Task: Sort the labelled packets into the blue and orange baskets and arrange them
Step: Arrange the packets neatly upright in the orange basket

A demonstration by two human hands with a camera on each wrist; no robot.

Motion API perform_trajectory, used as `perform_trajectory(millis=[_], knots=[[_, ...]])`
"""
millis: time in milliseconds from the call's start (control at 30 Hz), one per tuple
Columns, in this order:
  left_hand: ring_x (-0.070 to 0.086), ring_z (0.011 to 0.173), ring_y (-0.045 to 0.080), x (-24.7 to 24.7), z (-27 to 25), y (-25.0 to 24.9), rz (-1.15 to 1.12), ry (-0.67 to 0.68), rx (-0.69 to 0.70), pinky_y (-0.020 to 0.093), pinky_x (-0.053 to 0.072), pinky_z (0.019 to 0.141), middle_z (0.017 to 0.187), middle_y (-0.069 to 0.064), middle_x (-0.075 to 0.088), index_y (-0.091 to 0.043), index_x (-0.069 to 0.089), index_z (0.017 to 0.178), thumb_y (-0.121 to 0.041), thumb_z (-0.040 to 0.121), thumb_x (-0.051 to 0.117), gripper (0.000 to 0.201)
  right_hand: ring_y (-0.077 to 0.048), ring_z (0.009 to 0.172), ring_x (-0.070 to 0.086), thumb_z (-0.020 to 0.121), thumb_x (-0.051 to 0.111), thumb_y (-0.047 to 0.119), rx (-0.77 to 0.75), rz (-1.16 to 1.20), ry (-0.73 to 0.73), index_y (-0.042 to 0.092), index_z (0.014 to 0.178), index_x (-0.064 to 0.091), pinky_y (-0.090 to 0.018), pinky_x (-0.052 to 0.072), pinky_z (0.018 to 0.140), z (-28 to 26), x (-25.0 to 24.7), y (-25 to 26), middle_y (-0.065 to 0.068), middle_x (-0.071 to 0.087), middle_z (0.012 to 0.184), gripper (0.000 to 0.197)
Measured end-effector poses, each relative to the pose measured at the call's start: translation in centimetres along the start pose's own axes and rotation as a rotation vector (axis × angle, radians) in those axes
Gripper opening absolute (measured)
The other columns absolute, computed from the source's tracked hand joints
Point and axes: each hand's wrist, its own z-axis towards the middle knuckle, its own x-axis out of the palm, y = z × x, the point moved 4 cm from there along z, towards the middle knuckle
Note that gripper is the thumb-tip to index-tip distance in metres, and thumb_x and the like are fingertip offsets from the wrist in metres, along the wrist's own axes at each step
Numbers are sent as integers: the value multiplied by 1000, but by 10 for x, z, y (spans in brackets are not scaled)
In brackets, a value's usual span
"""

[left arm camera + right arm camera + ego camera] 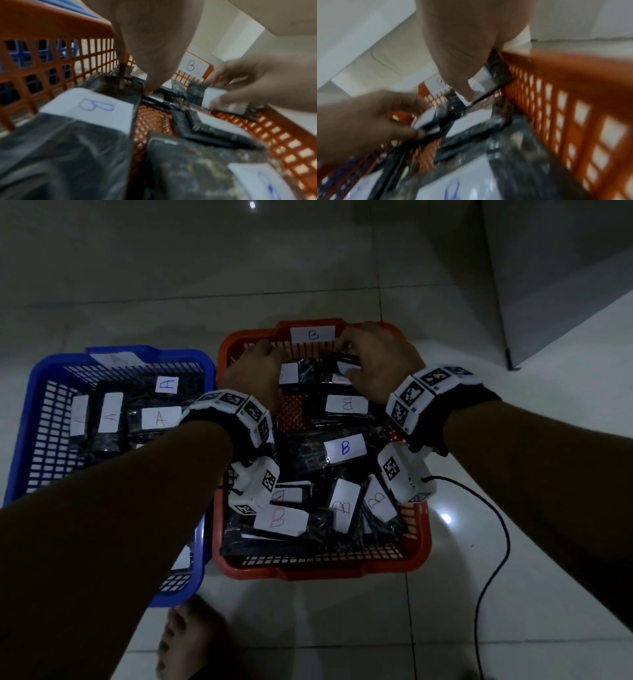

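Black B-labelled packets (345, 447) jumbled in orange basket (322, 569); A-labelled packets (160, 418) in blue basket (20, 419).
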Motion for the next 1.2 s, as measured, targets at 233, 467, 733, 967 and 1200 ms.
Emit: perform_trajectory(millis=[233, 467, 733, 967, 1200], knots=[[56, 109, 36, -6, -1, -10, 32, -62, 8, 42, 51, 82, 118, 16, 60, -8, 64, 117, -2, 81, 61, 37, -18, 108, 56, 87, 59, 15, -1, 160, -33, 20, 124, 57, -22, 42, 84, -3, -12, -7, -1, 61, 122, 38], [51, 115, 36, -3, -7, -10, 7, -97, 89, 42, 49, 87, 121, 16, 60, -10, 60, 126, 2, 78, 56, 49, -20, 93, 57, 86, 49, 16, -74, 234, -151, 20, 111, 57, -38, 50, 79, -6, -3, -7, -3, 63, 101, 26], [45, 114, 36, -1, -9, -5, 31, -107, -20, 47, 49, 83, 120, 17, 51, -14, 56, 127, -9, 78, 60, 49, -19, 92, 56, 80, 53, 20, -48, 283, -199, 19, 111, 60, -38, 49, 79, -11, 1, -7, -2, 61, 99, 32], [59, 102, 21, -3, -8, -51, -148, -108, 371, 34, 49, 85, 109, 3, 66, -21, 66, 116, -44, 79, 62, 43, -12, 92, 57, 81, 55, 21, 18, 324, -396, 17, 111, 60, -33, 51, 74, -29, -14, -25, 1, 61, 104, 30], [63, 101, 19, 15, 8, -86, -100, 195, 351, 35, 53, 83, 115, -2, 67, -28, 66, 117, -46, 75, 68, 47, -19, 95, 62, 82, 57, 16, 89, 411, -446, 13, 116, 66, -37, 53, 81, -45, -25, -50, -7, 67, 106, 35]])
